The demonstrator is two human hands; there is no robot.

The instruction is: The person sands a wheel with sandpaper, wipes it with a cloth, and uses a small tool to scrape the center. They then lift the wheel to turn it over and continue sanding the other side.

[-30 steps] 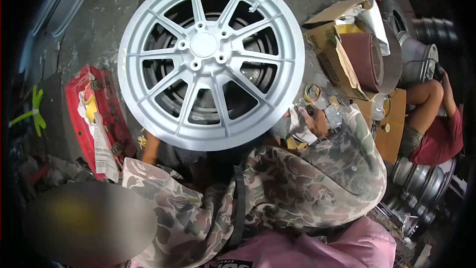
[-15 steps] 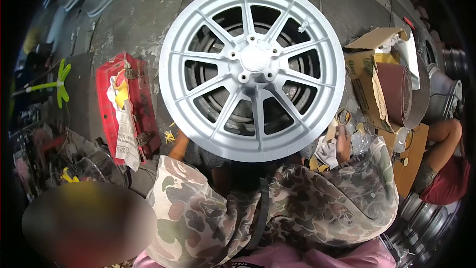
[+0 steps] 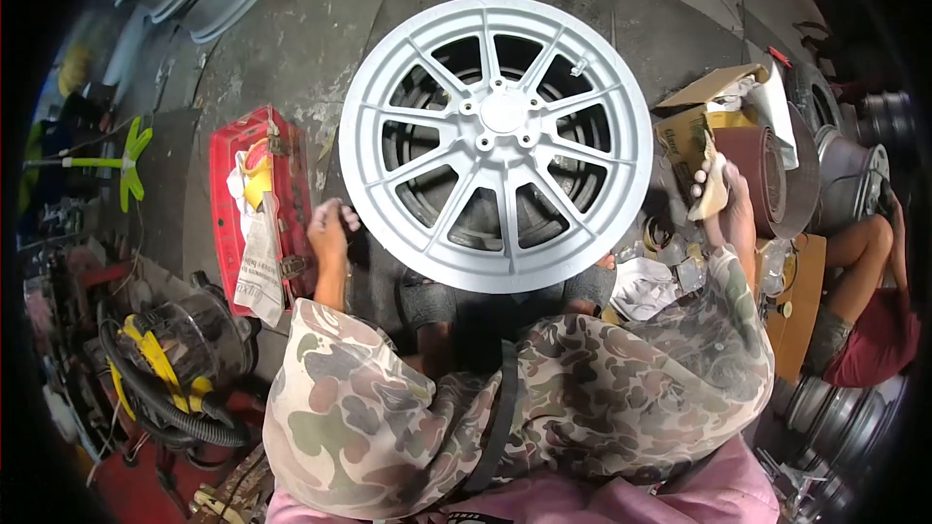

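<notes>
A large silver-grey wheel rim [image 3: 503, 114] with several spokes lies face up in the middle. Left of it, beside the red case, my left hand [image 3: 331, 225] is raised with loosely curled fingers apart and nothing visible in them. On the right, my right hand [image 3: 735, 202] grips a tan sheet [image 3: 714, 186], which looks like sandpaper or cloth. That hand is clear of the rim, in front of the cardboard box [image 3: 687, 136] and a brown roll [image 3: 752, 165].
The open red case [image 3: 225, 223] holds newspaper and yellow material. A vacuum cleaner [image 3: 199, 330] stands at lower left. White crumpled material [image 3: 643, 288] lies near my right leg. Another person's bent leg [image 3: 859, 257] shows at far right, among more rims [image 3: 840, 422].
My left hand has come up from beside the rim's lower left edge. My right hand has risen toward the box, now visibly with the tan sheet. The rim appears smaller and the view has shifted.
</notes>
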